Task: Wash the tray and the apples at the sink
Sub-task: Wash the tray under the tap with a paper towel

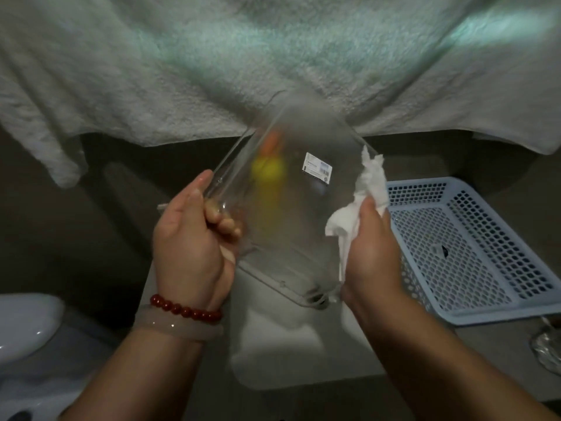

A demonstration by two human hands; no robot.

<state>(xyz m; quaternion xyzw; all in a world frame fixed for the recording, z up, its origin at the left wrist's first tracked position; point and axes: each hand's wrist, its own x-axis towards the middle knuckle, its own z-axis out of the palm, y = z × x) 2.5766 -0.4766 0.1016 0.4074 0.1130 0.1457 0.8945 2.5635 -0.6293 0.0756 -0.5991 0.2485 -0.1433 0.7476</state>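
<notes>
A clear rectangular plastic tray (291,226) with a small white label is held tilted in mid-air at the centre of the head view. My left hand (191,241) grips its left rim, fingers curled under the edge. My right hand (373,247) holds a crumpled white paper tissue (361,202) against the tray's right rim. A blurred yellow and orange shape shows through the tray; what it is I cannot tell. No apples are in view.
A light blue perforated plastic basket (473,247) sits on the grey counter at the right. A pale towel (243,62) hangs across the top. White porcelain (24,329) shows at the lower left. A glass object (546,347) sits at the right edge.
</notes>
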